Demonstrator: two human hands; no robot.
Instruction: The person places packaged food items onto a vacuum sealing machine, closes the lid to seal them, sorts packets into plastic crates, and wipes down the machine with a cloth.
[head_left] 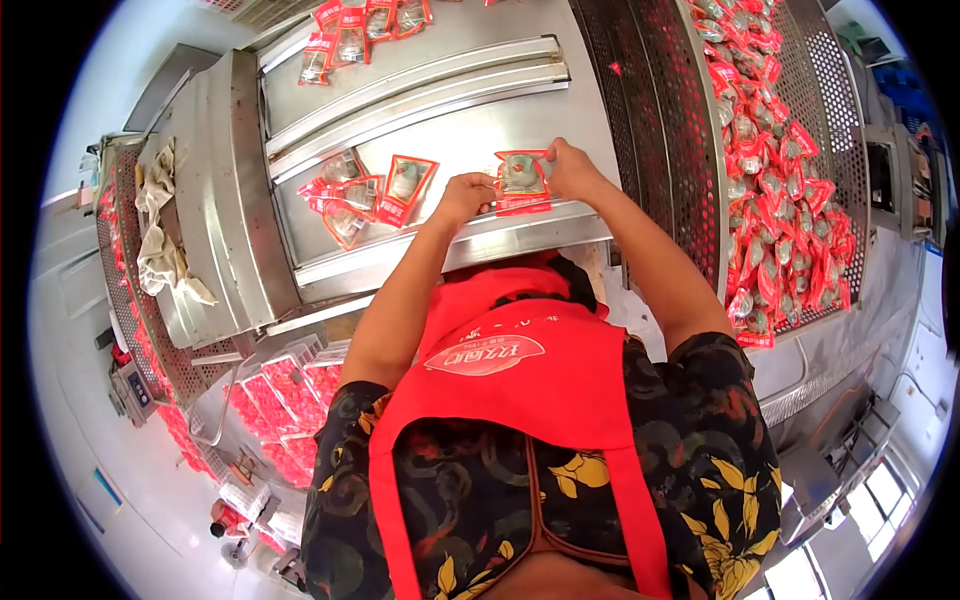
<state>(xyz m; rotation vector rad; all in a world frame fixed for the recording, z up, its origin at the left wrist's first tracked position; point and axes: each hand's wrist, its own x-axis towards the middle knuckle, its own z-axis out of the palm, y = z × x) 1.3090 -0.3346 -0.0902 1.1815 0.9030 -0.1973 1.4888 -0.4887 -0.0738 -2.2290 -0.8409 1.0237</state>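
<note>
A clear food packet with red printed edges (522, 176) and a greyish-green, rounded piece inside lies over the near part of the steel work surface (455, 130). My left hand (468, 198) pinches its left edge, while the fingers of my right hand (574, 170) are closed on its upper right corner. Just left of my left hand lies one similar packet (407, 188), flat and apart from the rest. Farther left, several packets (345, 195) overlap in a small pile.
Two long metal bars (415, 95) cross the surface beyond my hands. More packets (350, 38) lie past them. On the right, a perforated metal trough (835, 90) holds many packets. A crumpled cloth (160, 225) rests on the left metal ledge. Crates of red packets (285, 395) stand lower left.
</note>
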